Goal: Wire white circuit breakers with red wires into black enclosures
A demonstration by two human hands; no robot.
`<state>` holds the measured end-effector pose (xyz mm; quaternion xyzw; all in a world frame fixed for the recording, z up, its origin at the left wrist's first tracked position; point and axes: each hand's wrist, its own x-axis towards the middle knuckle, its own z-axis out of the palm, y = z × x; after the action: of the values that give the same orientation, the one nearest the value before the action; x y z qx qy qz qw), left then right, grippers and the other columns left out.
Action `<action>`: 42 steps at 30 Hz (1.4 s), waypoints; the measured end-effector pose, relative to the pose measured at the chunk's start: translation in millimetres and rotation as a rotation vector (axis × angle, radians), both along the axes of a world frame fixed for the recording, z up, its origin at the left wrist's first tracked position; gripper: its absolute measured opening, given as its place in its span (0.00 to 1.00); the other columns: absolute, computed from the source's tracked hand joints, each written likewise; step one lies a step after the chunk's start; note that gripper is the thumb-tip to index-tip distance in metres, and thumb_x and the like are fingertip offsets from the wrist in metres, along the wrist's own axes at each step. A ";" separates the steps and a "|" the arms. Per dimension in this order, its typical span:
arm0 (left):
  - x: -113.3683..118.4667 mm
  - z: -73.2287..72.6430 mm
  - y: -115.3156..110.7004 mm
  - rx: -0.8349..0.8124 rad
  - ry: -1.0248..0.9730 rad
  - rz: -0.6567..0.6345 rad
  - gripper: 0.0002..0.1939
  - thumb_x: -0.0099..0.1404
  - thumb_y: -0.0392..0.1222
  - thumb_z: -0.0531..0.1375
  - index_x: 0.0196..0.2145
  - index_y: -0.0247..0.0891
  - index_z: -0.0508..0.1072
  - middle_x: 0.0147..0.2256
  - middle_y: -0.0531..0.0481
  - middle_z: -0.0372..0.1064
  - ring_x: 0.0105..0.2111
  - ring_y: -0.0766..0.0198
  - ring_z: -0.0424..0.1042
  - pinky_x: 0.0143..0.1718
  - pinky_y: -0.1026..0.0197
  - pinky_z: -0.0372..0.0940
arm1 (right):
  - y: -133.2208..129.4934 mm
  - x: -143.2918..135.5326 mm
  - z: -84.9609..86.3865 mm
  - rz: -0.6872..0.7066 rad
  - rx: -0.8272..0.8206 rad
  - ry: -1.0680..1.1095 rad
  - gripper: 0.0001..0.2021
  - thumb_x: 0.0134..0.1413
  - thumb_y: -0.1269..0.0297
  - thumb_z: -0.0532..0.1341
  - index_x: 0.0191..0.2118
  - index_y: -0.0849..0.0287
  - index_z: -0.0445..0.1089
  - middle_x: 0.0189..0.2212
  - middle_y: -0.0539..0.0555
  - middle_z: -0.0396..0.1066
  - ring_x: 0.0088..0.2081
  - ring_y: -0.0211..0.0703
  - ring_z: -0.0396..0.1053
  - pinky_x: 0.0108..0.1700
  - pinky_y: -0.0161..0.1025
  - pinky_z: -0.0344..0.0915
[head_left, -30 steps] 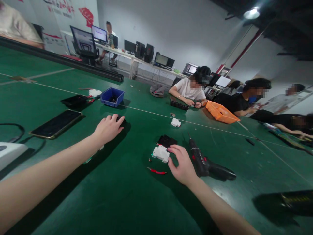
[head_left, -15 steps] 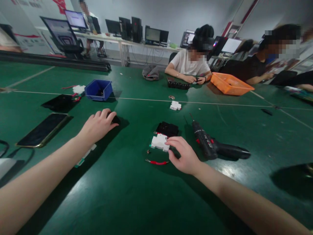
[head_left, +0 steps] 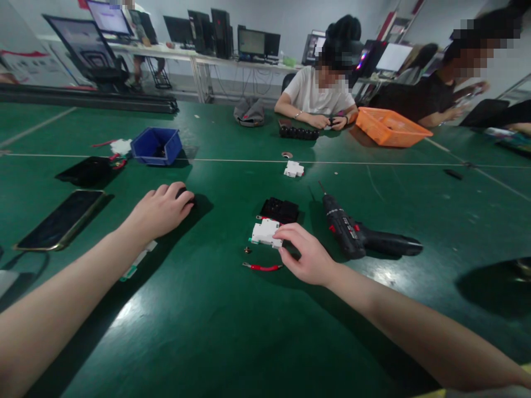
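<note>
My left hand (head_left: pixel 161 210) is curled over a small black object (head_left: pixel 181 193) on the green table; my palm and fingers cover most of it. Under my left forearm a white piece with green parts (head_left: pixel 139 262) shows in part. My right hand (head_left: pixel 307 255) has its index finger and thumb at the right edge of a white circuit breaker (head_left: pixel 265 231), which lies flat. Just behind the breaker lies a black plastic housing (head_left: pixel 280 210). A small brass-coloured screw (head_left: pixel 247 250) and a short red wire with metal lugs (head_left: pixel 264 267) lie on the near side.
A black power drill (head_left: pixel 352 232) lies right of my right hand. Left are a phone (head_left: pixel 62 220), a black tray (head_left: pixel 85 171) and a blue bin (head_left: pixel 160 146). Another white breaker (head_left: pixel 294 169) lies farther back. A person (head_left: pixel 319 99) sits opposite, near an orange crate (head_left: pixel 390 128).
The camera view has shifted slightly, so things on the table appear a little higher and farther left. Both hands keep nearly the same places beside the black object and the circuit breaker.
</note>
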<state>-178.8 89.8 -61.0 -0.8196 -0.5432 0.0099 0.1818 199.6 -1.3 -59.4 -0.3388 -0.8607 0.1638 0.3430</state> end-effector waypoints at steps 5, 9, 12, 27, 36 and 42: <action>-2.4 -0.5 2.0 -0.029 -0.055 -0.043 0.22 0.75 0.54 0.46 0.53 0.41 0.71 0.58 0.36 0.61 0.53 0.41 0.67 0.44 0.45 0.69 | -0.4 1.1 -0.3 0.003 -0.041 0.013 0.13 0.63 0.71 0.58 0.53 0.54 0.66 0.49 0.60 0.69 0.51 0.51 0.70 0.51 0.50 0.72; -3.6 -2.1 3.1 -0.044 -0.160 -0.079 0.21 0.73 0.53 0.50 0.53 0.40 0.72 0.56 0.36 0.63 0.52 0.41 0.69 0.47 0.43 0.68 | -0.2 1.3 -0.8 0.001 -0.057 0.038 0.13 0.64 0.72 0.58 0.52 0.54 0.66 0.49 0.59 0.69 0.51 0.50 0.70 0.51 0.49 0.72; -3.2 -2.3 3.1 -0.022 -0.154 -0.093 0.24 0.72 0.52 0.51 0.57 0.36 0.69 0.54 0.34 0.65 0.50 0.42 0.70 0.47 0.44 0.68 | 1.0 1.0 -1.9 0.000 -0.049 0.058 0.13 0.63 0.72 0.58 0.52 0.55 0.67 0.48 0.60 0.69 0.50 0.50 0.70 0.51 0.50 0.71; 1.7 5.6 -2.4 -0.041 -0.160 -0.086 0.25 0.68 0.57 0.53 0.51 0.34 0.71 0.47 0.34 0.70 0.43 0.43 0.74 0.39 0.47 0.68 | -1.4 3.2 -0.5 0.001 -0.042 0.119 0.14 0.61 0.75 0.59 0.51 0.54 0.68 0.46 0.59 0.71 0.49 0.50 0.71 0.50 0.50 0.72; 2.0 3.7 -1.1 -0.035 -0.182 -0.103 0.20 0.67 0.53 0.54 0.46 0.35 0.72 0.43 0.38 0.73 0.43 0.46 0.73 0.41 0.47 0.68 | -3.1 11.3 3.5 -0.039 -0.147 0.127 0.13 0.61 0.77 0.58 0.47 0.56 0.70 0.42 0.57 0.72 0.44 0.46 0.72 0.45 0.43 0.72; 2.2 5.6 -3.3 -0.015 -0.227 -0.056 0.17 0.69 0.51 0.54 0.43 0.37 0.75 0.43 0.38 0.73 0.45 0.46 0.72 0.41 0.48 0.68 | 2.5 7.3 4.0 -0.051 -0.168 0.106 0.11 0.61 0.77 0.58 0.45 0.55 0.71 0.41 0.57 0.72 0.43 0.46 0.72 0.44 0.43 0.72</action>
<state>-176.6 86.5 -55.4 -0.8318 -0.5369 -0.0843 0.1130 206.8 1.1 -55.3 -0.3792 -0.8156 0.2442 0.3624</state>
